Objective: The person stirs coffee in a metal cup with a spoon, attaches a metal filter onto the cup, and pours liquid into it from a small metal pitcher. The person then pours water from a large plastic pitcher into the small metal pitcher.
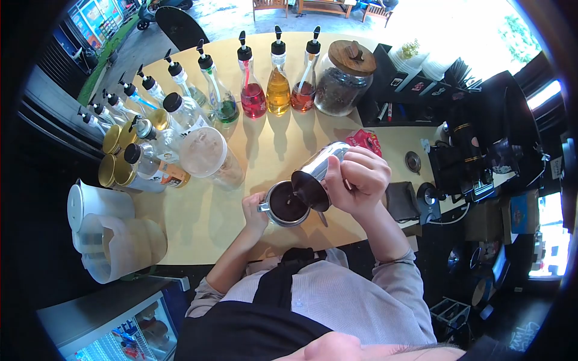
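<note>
Near the frame's centre, the left hand (pixel 255 210) appears closed on the handle of a metal mug (pixel 280 222) of dark liquid. Just above right, the right hand (pixel 358 177) grips a tilted metal pitcher (pixel 319 165) round its body. Both vessels look rigid, probably slick when wet; handle and mid-body should hold best. Left of centre, the orange bottle label (pixel 170 174) is too small to read.

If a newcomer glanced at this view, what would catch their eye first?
Probably the pump bottles, red, yellow and green among them, along the far side of the table. Then, at the near side, the right hand holds a tilted metal cup over a mug of dark liquid, the left hand at the mug's handle.
</note>
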### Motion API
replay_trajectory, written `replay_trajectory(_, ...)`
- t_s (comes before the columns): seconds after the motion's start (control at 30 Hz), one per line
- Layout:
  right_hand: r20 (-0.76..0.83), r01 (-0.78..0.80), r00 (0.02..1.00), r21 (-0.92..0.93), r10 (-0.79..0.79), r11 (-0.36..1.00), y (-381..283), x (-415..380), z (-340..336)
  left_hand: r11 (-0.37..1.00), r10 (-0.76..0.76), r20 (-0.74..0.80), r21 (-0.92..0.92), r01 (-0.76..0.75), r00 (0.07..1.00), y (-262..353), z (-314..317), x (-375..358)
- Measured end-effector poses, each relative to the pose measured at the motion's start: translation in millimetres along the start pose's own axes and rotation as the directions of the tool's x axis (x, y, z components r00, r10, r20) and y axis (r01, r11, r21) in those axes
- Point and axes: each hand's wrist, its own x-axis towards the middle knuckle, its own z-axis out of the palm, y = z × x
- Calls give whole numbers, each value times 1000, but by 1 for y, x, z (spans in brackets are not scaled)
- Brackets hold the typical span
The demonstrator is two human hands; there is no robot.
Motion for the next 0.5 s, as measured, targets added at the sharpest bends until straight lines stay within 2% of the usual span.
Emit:
replay_trajectory(0.03, -2, 0, 1000, 11, 0, 1000, -1, 1, 1, 998, -35, 12, -50, 36, 999, 4, 1, 0)
replay_trajectory(0.17, 11, -5, 1000, 24, 5, 1000, -6, 2, 2, 998, -40, 56, -51, 43, 998, -4, -4, 0)
replay_trajectory(0.23, 50, -9, 999, 36, 7, 999, -9, 4, 0, 1000, 2, 62, 1, -2, 998, -3, -5, 1)
replay_trajectory(0.37, 46, -4, 999, 34, 2, 999, -14, 4, 0, 999, 17, 55, 29, -19, 998, -11, -6, 0)
replay_trajectory(0.47, 35, -8, 999, 48, 6, 999, -17, 4, -1, 998, -6, 26, -58, 7, 1000, -7, -2, 1)
replay_trajectory(0.5, 49, -11, 999, 36, 9, 999, -18, 4, -3, 1000, 23, 17, 4, -23, 1000, 0, 0, 2)
